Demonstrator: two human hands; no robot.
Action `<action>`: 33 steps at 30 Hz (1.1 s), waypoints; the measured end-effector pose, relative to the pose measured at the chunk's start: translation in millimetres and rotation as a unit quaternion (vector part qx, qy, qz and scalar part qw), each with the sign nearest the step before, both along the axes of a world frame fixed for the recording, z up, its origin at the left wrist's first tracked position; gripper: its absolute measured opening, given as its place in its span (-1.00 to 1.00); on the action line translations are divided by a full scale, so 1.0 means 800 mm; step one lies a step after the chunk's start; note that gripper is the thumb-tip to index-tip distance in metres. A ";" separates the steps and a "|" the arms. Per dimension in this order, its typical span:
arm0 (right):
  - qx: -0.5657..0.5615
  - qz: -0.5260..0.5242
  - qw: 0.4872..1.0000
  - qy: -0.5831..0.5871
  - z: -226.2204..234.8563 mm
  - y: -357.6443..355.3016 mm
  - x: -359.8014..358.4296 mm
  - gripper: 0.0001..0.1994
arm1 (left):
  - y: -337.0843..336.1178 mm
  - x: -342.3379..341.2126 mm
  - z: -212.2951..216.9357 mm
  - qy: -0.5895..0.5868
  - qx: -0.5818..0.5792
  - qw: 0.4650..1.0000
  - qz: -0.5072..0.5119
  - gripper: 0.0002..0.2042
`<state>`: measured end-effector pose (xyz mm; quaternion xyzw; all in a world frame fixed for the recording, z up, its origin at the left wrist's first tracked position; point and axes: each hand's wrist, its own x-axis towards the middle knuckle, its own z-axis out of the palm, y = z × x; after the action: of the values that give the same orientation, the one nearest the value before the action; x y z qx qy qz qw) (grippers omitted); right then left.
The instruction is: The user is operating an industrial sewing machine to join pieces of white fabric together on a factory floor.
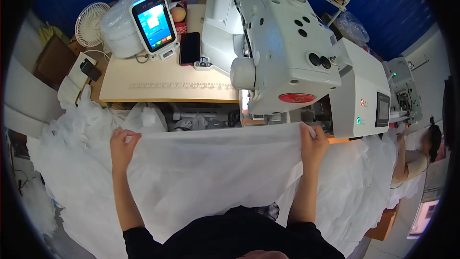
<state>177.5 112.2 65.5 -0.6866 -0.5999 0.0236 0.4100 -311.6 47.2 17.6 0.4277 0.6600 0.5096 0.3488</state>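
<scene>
A sheet of thin white fabric (215, 168) is stretched between my two hands, its top edge running nearly straight along the front of the sewing table. At the sheet's left corner, my left hand (123, 147) pinches the edge between thumb and fingers. My right hand (314, 145) grips the other end, just in front of the sewing machine's working area. Below the edge the fabric hangs down toward my lap. The large white sewing machine (282, 43) stands beyond my right hand, its needle area mostly hidden by its own head.
Heaps of white fabric (72, 163) lie on both sides. On the pale tabletop (143, 79) are a lit control screen (154, 23) and a dark phone (189, 49). A white fan (92, 24) stands at far left. Another person (417, 160) sits at far right.
</scene>
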 end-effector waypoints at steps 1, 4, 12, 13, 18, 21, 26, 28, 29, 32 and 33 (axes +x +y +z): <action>-0.010 -0.029 1.000 0.006 0.005 0.004 -0.008 -0.81 | -0.005 0.006 0.004 0.278 0.005 0.960 0.027 -0.89; -0.035 0.053 0.994 -0.090 0.014 0.014 -0.022 -0.79 | -0.011 0.019 0.016 0.555 0.021 0.829 0.064 -0.87; -0.138 -0.182 0.939 -0.255 0.010 0.018 0.048 -0.75 | 0.028 0.069 0.024 0.233 0.087 0.968 -0.031 -0.88; -0.126 -0.142 0.947 -0.258 0.006 0.023 0.058 -0.75 | 0.039 0.073 0.022 0.113 0.059 0.987 -0.094 -0.90; 0.018 -0.037 0.955 -0.295 -0.029 0.071 0.080 -0.81 | 0.052 0.061 0.003 0.005 -0.005 1.000 -0.010 -0.94; 0.081 -0.014 0.951 -0.300 -0.048 0.076 0.091 -0.84 | -0.002 0.026 -0.030 0.076 -0.044 0.995 -0.048 -0.94; -0.039 -0.036 0.998 0.020 -0.068 0.053 0.112 -0.72 | -0.040 -0.122 -0.131 0.549 -0.011 0.826 0.127 -0.72; -0.049 -0.031 0.995 0.085 -0.072 0.047 0.117 -0.69 | -0.030 -0.175 -0.175 0.669 -0.038 0.729 0.143 -0.68; -0.027 -0.031 0.997 0.067 -0.071 0.044 0.119 -0.68 | -0.024 -0.189 -0.194 0.668 -0.053 0.742 0.034 -0.67; 0.036 -0.033 0.998 0.033 -0.063 0.027 0.125 -0.66 | 0.007 -0.213 -0.201 0.612 -0.118 0.778 -0.084 -0.66; 0.039 -0.035 0.993 0.104 -0.063 0.018 0.123 -0.65 | 0.014 -0.209 -0.189 0.560 -0.172 0.804 -0.100 -0.66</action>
<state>276.1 126.8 14.8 -0.6845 -0.5300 0.0565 0.4974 -479.2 58.7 -133.3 0.6356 0.7709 0.0214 0.0352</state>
